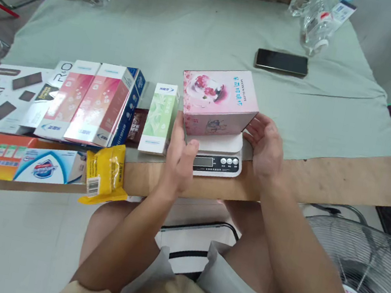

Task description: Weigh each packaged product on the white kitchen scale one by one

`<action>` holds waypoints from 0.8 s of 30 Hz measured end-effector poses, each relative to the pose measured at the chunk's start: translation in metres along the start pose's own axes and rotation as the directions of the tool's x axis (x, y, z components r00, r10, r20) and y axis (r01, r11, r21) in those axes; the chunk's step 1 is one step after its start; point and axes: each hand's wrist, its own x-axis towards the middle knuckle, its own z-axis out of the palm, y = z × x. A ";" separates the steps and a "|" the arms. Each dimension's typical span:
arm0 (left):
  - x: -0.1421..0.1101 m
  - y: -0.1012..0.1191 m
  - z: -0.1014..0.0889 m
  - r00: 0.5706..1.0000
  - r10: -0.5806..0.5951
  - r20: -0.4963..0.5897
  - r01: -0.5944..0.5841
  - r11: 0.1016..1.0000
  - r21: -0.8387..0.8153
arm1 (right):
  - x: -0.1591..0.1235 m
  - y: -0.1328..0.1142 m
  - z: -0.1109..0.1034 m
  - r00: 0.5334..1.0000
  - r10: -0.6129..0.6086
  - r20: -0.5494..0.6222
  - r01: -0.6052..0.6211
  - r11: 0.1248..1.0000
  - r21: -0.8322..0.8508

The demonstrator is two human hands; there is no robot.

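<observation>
A pink gift-type box (220,98) with a pink floral picture on its top is over the white digital kitchen scale (218,165). It covers the rear of the scale's platform; I cannot tell whether its full weight rests there. My left hand (181,159) is at the box's lower left, fingers along its side and thumb sticking out over the scale. At the lower right corner, my right hand (266,146) has its curled fingers against the box. The scale's small display looks blank. Just left of my left hand stands a green and white carton (160,118).
To the left, pink and white cartons (100,100), a blue box (130,105) and a Super Meal box (9,95) line up. A yellow packet (106,174) and a soap box (47,167) lie at the table's edge. Behind are a phone (282,62) and plastic bottle (316,26); a fan (365,275) stands right.
</observation>
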 end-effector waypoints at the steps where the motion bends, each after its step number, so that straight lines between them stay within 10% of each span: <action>1: 0.001 0.000 0.000 1.000 0.016 -0.003 -0.016 1.000 -0.018 | -0.001 0.000 0.000 1.000 -0.028 -0.011 0.028 1.000 -0.007; 16: 0.035 0.031 0.015 1.000 0.021 -0.023 -0.025 0.978 -0.205 | -0.004 -0.016 0.017 0.939 -0.326 0.113 0.332 0.942 -0.042; 20: 0.063 0.053 0.055 0.996 -0.045 0.072 0.062 0.966 -0.252 | -0.012 -0.034 -0.006 0.921 -0.383 -0.077 0.376 0.923 -0.086; 24: 0.103 0.070 0.136 0.969 -0.167 0.183 0.202 0.959 -0.197 | -0.015 -0.048 -0.050 0.830 -0.428 -0.359 0.372 0.903 -0.216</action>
